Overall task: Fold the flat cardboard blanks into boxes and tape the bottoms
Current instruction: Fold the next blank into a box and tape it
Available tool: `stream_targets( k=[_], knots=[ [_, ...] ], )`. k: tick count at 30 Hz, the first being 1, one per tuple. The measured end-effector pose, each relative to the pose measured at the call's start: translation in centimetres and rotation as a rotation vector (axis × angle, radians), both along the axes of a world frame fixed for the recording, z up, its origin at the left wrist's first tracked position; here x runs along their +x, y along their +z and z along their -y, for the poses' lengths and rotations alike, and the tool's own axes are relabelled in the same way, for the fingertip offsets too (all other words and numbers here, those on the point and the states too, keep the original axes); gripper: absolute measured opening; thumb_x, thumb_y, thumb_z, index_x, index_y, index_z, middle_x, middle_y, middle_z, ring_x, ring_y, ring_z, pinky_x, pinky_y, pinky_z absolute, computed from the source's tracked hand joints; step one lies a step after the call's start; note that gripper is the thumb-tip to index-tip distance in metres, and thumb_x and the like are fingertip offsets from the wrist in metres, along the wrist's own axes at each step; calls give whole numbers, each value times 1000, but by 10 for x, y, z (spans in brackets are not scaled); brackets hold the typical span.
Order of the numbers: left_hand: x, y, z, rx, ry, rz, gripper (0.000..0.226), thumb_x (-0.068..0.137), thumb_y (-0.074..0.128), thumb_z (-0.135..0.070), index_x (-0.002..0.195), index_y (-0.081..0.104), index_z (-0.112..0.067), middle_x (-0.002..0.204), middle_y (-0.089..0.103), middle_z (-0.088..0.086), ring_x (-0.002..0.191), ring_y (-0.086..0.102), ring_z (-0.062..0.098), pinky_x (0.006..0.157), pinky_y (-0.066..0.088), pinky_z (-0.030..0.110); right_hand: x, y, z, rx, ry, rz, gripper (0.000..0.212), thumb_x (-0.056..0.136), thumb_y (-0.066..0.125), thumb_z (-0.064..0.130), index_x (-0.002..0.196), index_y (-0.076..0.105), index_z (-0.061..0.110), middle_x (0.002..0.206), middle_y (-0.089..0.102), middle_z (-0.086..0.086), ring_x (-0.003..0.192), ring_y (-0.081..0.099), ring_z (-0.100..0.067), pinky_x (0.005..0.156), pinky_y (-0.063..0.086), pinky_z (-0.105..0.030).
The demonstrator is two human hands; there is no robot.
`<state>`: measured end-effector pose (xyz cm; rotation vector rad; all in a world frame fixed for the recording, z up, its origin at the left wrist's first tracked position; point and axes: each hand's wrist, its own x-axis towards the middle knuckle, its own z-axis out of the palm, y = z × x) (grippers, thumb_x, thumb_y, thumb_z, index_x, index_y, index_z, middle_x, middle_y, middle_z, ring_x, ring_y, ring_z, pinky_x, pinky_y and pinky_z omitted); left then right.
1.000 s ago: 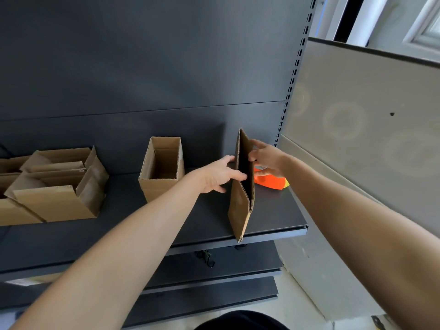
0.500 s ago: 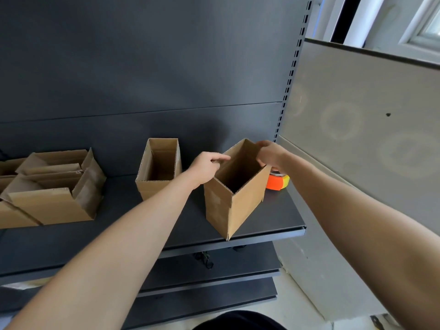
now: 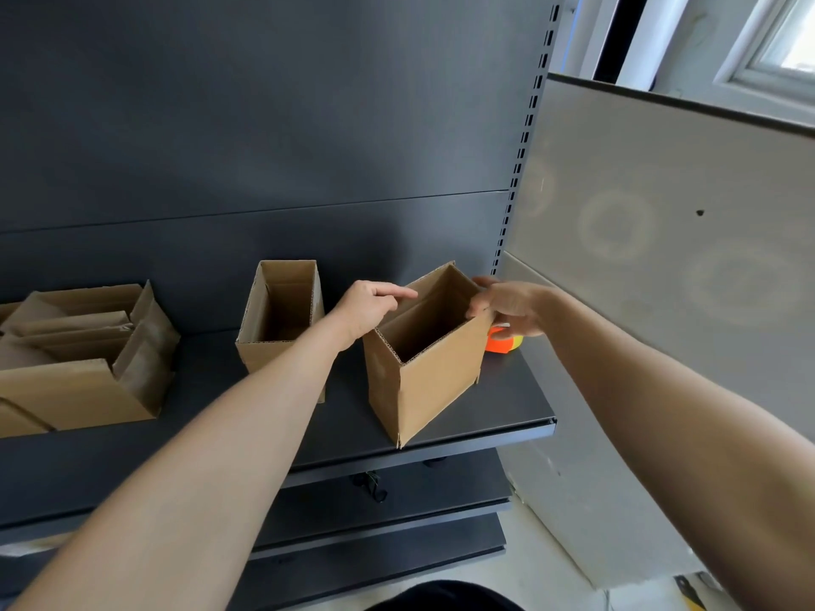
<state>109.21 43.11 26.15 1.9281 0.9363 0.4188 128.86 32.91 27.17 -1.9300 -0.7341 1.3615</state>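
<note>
Logged cardboard box (image 3: pixel 434 372) standing upright on dark shelf (image 3: pixel 507 403), top open, one corner turned toward the front edge, near the shelf's right end. Right hand (image 3: pixel 507 307) at far right corner of the rim, fingers (image 3: pixel 478 305) curled over the top edge, gripping the wall. Left hand (image 3: pixel 368 308) against the rim's left side, index finger straight along the top edge, other fingers curled; cannot tell whether gripping or only touching. Orange tape roll (image 3: pixel 502 343) just behind the box, partly hidden by the right hand. Second open box (image 3: pixel 282 319) upright to the left, apart from the first. Heap of cardboard pieces (image 3: pixel 79 372) at far left of same shelf
</note>
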Motion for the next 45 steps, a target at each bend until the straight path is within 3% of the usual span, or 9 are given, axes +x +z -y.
stream_targets(
  k=[4,8,12,15,23,27,33,39,45],
  knots=[
    [2,0,-7,26,58,-29,31,95,50,0,109,72,-17,129,59,2,121,51,17,91,38,18,1,4,-1,-69,-13,6,48,85,52,-4,125,54,22,112,55,-7,97,55,-21,97,45,-42],
    [5,0,-10,58,233,-34,18,91,60,-3,94,76,-11,118,64,3,118,53,21,91,39,24,7,12,4,-262,118,78,46,82,61,-1,124,57,18,115,56,-10,100,54,-26,89,46,-39],
    [3,-4,-14,1,212,-96,19,88,64,-7,102,71,-19,132,52,7,122,49,26,96,40,29,-1,7,0,-292,148,191,56,80,64,2,132,50,16,132,51,-10,111,54,-26,94,48,-42],
    [-4,-6,-15,-47,164,-179,34,85,68,-17,116,55,-26,136,34,8,115,47,28,91,40,32,-6,-4,-1,-191,87,174,73,78,68,10,141,37,28,124,51,-3,116,50,-27,99,44,-46],
    [-13,-11,-13,-114,195,-55,45,87,59,-7,125,49,-29,134,40,9,107,49,24,80,45,32,-4,-12,5,97,-29,71,58,87,60,0,127,47,39,104,61,7,103,53,-18,85,44,-35],
    [-16,-6,-12,-259,208,-18,56,83,52,-4,129,44,-34,132,42,8,112,46,28,74,46,36,-3,-9,5,78,13,54,59,86,65,2,123,46,43,122,57,5,116,52,-21,97,45,-41],
    [-17,-4,-11,-355,160,16,66,79,50,1,133,40,-36,131,37,7,115,43,29,94,46,48,-3,-8,0,74,-128,20,52,88,67,28,134,44,30,127,55,-1,117,54,-27,100,42,-48],
    [-11,-6,-8,-339,168,20,71,79,52,6,134,38,-36,136,29,7,114,44,30,90,49,48,-16,-9,-11,161,-344,206,55,86,67,43,128,51,11,117,56,-7,93,57,-23,83,52,-36],
    [-8,-9,-6,-294,216,23,70,81,55,6,136,38,-35,137,24,8,104,40,25,81,45,39,-20,-17,-14,150,-360,350,61,84,65,52,125,55,7,118,59,-9,108,57,-27,97,46,-37]
  ],
)
